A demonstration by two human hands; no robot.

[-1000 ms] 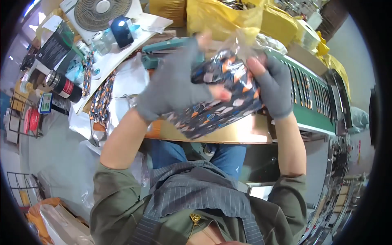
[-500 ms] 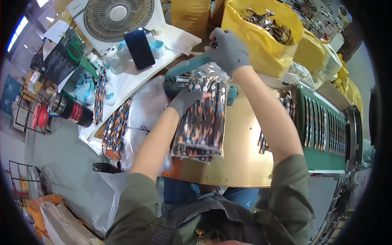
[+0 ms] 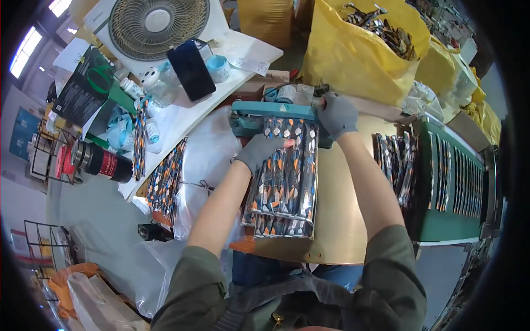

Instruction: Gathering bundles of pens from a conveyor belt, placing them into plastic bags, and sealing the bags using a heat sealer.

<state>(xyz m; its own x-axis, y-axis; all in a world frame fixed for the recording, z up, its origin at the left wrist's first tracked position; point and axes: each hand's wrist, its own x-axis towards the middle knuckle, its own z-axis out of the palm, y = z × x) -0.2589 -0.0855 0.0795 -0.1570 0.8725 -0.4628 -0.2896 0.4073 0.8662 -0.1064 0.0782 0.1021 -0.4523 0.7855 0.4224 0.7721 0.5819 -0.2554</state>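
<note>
A teal hand-press bag sealer [image 3: 276, 110] lies across the far side of the gold-coloured board, its lever lowered over the top of a clear plastic bag [image 3: 284, 182]. Slim black packets with orange, blue and white patterns fill the bag in rows. My grey-gloved left hand [image 3: 262, 151] grips the bag's left side just below the sealer, with the thumb tip bare on top. At the lever's right end, my gloved right hand [image 3: 337, 115] is closed around the handle, which its fingers mostly hide. Another layer of packets shows under the bag's near end.
To the right, loose packets [image 3: 395, 165] lie beside a green conveyor belt [image 3: 441, 226] carrying a row of them. A yellow sack [image 3: 353, 60] stands behind. At left, a white table [image 3: 182, 116] holds a fan [image 3: 157, 25], a phone [image 3: 191, 70] and a flask [image 3: 102, 161].
The sealer's raised lever has come down over the bag's top, my right hand lowering with it. My left hand stays on the bag. The whole view has shifted slightly.
</note>
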